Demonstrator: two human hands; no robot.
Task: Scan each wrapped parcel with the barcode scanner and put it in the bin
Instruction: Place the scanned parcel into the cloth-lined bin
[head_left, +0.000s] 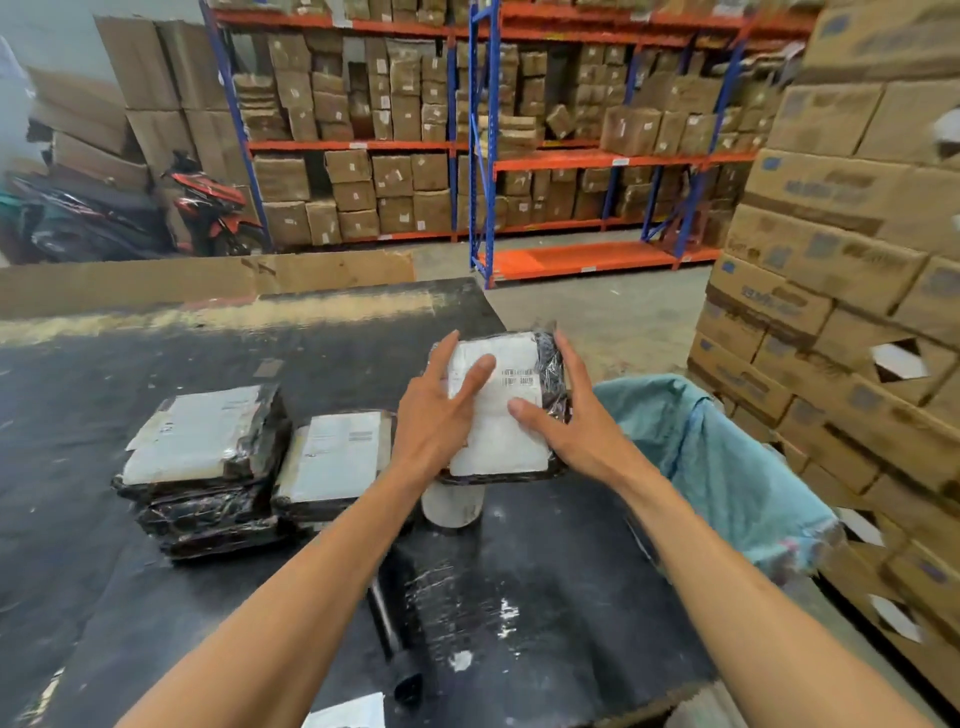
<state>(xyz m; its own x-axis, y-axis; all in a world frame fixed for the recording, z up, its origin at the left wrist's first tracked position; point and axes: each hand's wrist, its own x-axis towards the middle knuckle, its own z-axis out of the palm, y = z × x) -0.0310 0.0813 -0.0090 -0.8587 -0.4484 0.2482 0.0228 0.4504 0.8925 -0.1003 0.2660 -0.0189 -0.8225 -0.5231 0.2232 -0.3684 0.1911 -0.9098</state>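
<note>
Both hands up over the dark scuffed tabletop — left hand and right hand clamped on the flat black film-wrapped parcel with the white barcode label, label facing up. Just right, the bin lined with crinkled teal sacking, waiting. Further left, two stacks of glossy wrapped parcels left to process. No scanner clearly identifiable.
</note>
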